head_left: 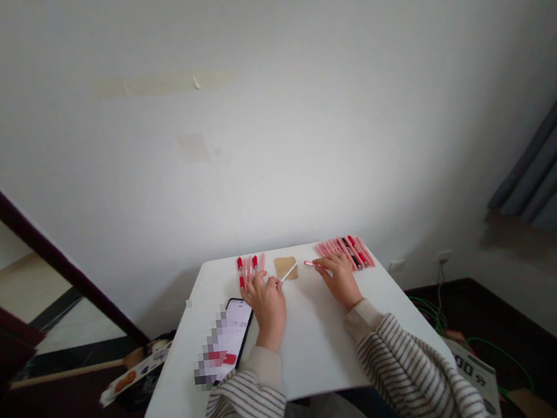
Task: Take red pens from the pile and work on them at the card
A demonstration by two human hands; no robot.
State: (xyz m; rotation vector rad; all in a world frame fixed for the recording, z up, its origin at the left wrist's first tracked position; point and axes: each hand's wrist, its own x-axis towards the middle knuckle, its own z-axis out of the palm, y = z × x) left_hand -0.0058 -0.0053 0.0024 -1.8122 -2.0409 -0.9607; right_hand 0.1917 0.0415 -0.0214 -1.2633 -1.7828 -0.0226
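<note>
My left hand (264,299) pinches a thin white stick (290,271) that slants up to the right, over a tan square patch (283,265) on the white table (318,338). Between the fingers of my right hand (337,277) is a slim pen-like piece with a red end (307,263), pointing left toward the stick. The two tips are apart. Several pink and red pen-like sticks (247,264) lie side by side just beyond my left hand. A longer row of pink, red and dark pen-like sticks (358,251) lies by my right hand, which covers part of it.
A phone (233,338) with its screen lit lies left of my left forearm. The table's far edge is close to a grey-white wall (270,136). Cables (434,312) and a printed box (475,368) are on the floor to the right; a curtain (550,164) hangs at the right.
</note>
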